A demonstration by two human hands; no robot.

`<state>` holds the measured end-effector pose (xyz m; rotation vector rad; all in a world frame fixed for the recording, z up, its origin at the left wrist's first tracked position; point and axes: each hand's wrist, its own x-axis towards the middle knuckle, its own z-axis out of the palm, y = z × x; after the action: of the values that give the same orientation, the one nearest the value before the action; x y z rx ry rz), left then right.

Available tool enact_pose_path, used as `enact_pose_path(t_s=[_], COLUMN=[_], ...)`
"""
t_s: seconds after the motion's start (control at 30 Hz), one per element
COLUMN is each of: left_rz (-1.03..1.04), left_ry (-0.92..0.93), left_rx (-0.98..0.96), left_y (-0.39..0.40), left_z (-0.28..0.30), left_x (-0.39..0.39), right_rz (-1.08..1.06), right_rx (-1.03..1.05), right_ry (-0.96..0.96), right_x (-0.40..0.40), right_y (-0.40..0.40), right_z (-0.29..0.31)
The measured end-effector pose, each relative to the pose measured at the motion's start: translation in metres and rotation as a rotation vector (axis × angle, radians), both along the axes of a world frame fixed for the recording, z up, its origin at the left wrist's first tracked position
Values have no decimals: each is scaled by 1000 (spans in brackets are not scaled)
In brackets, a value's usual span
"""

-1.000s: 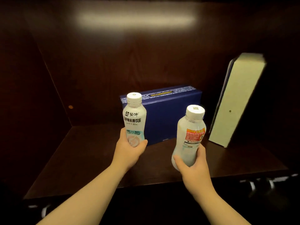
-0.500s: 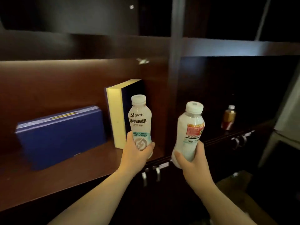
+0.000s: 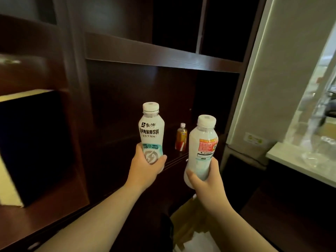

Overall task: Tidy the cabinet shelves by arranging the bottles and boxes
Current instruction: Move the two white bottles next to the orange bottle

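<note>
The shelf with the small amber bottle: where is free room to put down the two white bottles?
The shelf is bare from its left divider up to the amber bottle, room for both white bottles, left hand's and right hand's. Right of the amber bottle is a dark, narrower strip; its contents cannot be told.

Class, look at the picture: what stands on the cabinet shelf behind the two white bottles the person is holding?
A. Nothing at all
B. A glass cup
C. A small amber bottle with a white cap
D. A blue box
C: a small amber bottle stands upright on the shelf, seen between the white bottle in the left hand and the one in the right hand.
</note>
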<state>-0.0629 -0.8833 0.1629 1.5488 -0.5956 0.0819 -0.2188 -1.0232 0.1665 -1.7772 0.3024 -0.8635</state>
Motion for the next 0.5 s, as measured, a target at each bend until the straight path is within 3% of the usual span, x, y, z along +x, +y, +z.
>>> enact_pose_path(t_s=[0.27,0.5], left_rz=[-24,115], left_ry=[43,139], left_rx=[4,129], left_y=[-106,-155], left_z=[-27,-77], left_x=[114,192], right_rz=[-18,109], right_rx=[13,10], right_ry=[47,112], right_x=[111,220], right_y=[-106,-169], right_z=[-25,-67])
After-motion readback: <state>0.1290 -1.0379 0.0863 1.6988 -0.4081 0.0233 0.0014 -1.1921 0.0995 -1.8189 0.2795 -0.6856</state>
